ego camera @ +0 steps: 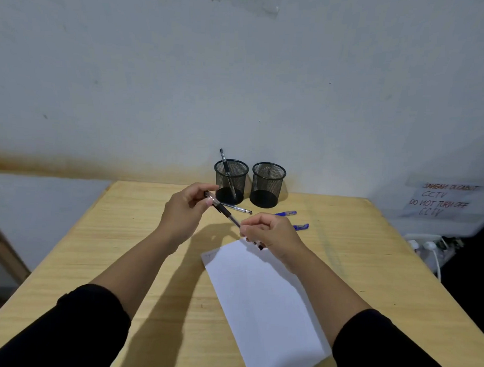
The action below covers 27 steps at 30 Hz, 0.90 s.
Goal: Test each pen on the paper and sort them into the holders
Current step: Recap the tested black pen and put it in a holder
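A: Head view: your left hand (188,209) and right hand (272,233) have fingers pinching 1 black pen (228,215) above the paper (261,299).

B: 1 pen stands in the left holder (230,181); 3 pens wait on the worktop (355,269).

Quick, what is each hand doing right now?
Left hand: holds the back end of the black pen.
Right hand: pinches the tip end of the same pen and holds a small dark piece, maybe its cap.
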Tool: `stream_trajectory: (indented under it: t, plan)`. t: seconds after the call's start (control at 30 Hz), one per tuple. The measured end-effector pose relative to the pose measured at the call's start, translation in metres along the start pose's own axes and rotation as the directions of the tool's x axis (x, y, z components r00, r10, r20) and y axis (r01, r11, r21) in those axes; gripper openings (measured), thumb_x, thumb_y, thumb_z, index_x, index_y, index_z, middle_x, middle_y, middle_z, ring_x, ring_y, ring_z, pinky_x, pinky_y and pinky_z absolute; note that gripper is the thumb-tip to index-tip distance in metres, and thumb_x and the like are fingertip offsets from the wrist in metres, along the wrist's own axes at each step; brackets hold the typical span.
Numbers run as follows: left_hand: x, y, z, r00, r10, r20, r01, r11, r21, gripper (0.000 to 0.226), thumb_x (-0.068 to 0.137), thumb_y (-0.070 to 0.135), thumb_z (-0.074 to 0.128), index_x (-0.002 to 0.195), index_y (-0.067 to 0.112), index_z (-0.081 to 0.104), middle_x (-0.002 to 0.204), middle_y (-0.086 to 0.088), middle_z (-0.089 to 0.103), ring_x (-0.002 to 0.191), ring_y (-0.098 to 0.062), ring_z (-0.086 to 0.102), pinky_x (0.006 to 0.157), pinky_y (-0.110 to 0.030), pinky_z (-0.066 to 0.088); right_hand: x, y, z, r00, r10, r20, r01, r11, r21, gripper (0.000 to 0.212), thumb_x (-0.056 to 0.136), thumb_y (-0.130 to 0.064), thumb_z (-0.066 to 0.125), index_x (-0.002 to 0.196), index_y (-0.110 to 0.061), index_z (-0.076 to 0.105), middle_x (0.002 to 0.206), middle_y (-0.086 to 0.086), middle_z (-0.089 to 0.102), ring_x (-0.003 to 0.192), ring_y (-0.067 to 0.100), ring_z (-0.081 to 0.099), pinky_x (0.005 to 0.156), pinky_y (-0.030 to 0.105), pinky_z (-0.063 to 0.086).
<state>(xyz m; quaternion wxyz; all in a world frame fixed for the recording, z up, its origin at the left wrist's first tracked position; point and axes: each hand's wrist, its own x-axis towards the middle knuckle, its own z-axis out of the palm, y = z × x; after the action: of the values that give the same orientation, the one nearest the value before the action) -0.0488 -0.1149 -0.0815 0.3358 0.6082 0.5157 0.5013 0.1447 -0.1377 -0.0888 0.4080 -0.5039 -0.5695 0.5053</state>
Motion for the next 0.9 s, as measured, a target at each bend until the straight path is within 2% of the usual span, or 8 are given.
stream_trajectory:
  t: [0.17,0.23,0.3,0.37,0.47,0.6,0.73,0.9]
  plan:
    - [0.020,0.017,0.015,0.999,0.037,0.024,-0.034,0.993,-0.111,0.029,0.089,0.012,0.057,0.113,0.029,0.061,0.073,0.017,0.064,0.069,0.008,0.059,0.080,-0.019,0.045,0.026,-0.011,0.000,0.995,-0.099,0.012,0.100,0.977,-0.190,0.008,0.080,-0.016,0.072,0.084,-0.022,0.071,0.080,-0.001,0.069,0.077,0.010,0.063,0.080,0.025,0.050]
    - [0.034,0.021,0.019,0.999,0.023,-0.030,-0.027,0.988,-0.151,0.027,0.091,0.019,0.055,0.116,0.027,0.059,0.080,0.016,0.067,0.074,0.011,0.062,0.082,-0.016,0.047,0.043,-0.020,-0.001,0.985,-0.154,-0.074,0.128,0.953,-0.273,0.005,0.078,-0.020,0.073,0.082,-0.023,0.072,0.076,-0.006,0.066,0.073,0.009,0.058,0.072,0.015,0.046]
    - [0.049,0.021,0.023,0.994,-0.021,-0.111,0.004,0.988,-0.155,0.025,0.092,0.025,0.053,0.115,0.029,0.060,0.096,0.010,0.069,0.090,0.002,0.065,0.082,-0.013,0.046,0.063,-0.033,-0.002,0.962,-0.200,-0.188,0.132,0.937,-0.323,0.011,0.079,-0.019,0.073,0.089,-0.015,0.074,0.072,-0.008,0.062,0.065,0.006,0.054,0.058,0.004,0.039]
    - [0.064,0.018,0.024,0.984,-0.071,-0.162,0.064,0.997,-0.050,0.029,0.091,0.026,0.054,0.120,0.025,0.058,0.109,0.007,0.065,0.095,-0.004,0.060,0.078,-0.007,0.042,0.084,-0.048,-0.003,0.935,-0.240,-0.261,0.135,0.921,-0.364,0.016,0.081,-0.020,0.070,0.095,-0.013,0.073,0.073,-0.007,0.062,0.063,0.008,0.055,0.054,0.003,0.038]
    - [0.090,0.002,0.027,0.984,-0.119,-0.133,0.132,0.986,0.097,0.045,0.088,0.027,0.059,0.131,0.018,0.049,0.132,0.000,0.057,0.115,-0.011,0.053,0.101,-0.025,0.040,0.117,-0.069,-0.003,0.905,-0.326,-0.274,0.177,0.873,-0.455,0.018,0.082,-0.026,0.068,0.096,-0.017,0.072,0.082,-0.008,0.064,0.074,0.006,0.056,0.071,0.016,0.042]
    - [0.117,-0.020,0.031,0.982,-0.185,-0.045,0.190,0.964,0.187,0.068,0.084,0.035,0.062,0.142,0.017,0.032,0.148,-0.002,0.038,0.135,-0.020,0.037,0.111,-0.042,0.033,0.159,-0.080,-0.001,0.900,-0.363,-0.241,0.189,0.823,-0.536,0.017,0.082,-0.029,0.068,0.095,-0.018,0.071,0.086,-0.007,0.066,0.072,0.004,0.052,0.070,0.019,0.036]
    - [0.132,-0.038,0.033,0.980,-0.197,0.021,0.188,0.959,0.213,0.067,0.082,0.040,0.063,0.140,0.020,0.037,0.142,-0.002,0.048,0.133,-0.019,0.041,0.109,-0.038,0.036,0.187,-0.067,0.003,0.932,-0.318,-0.173,0.132,0.744,-0.655,0.020,0.081,-0.030,0.068,0.096,-0.018,0.072,0.097,0.000,0.072,0.091,0.015,0.062,0.077,0.023,0.044]
    - [0.134,-0.046,0.034,0.985,-0.173,0.013,0.169,0.974,0.148,0.056,0.081,0.035,0.065,0.133,0.024,0.046,0.126,0.005,0.061,0.120,-0.010,0.053,0.098,-0.025,0.038,0.204,-0.041,0.008,0.966,-0.231,-0.113,0.063,0.639,-0.766,0.021,0.075,-0.036,0.070,0.091,-0.023,0.074,0.096,0.004,0.072,0.093,0.021,0.064,0.082,0.033,0.052]
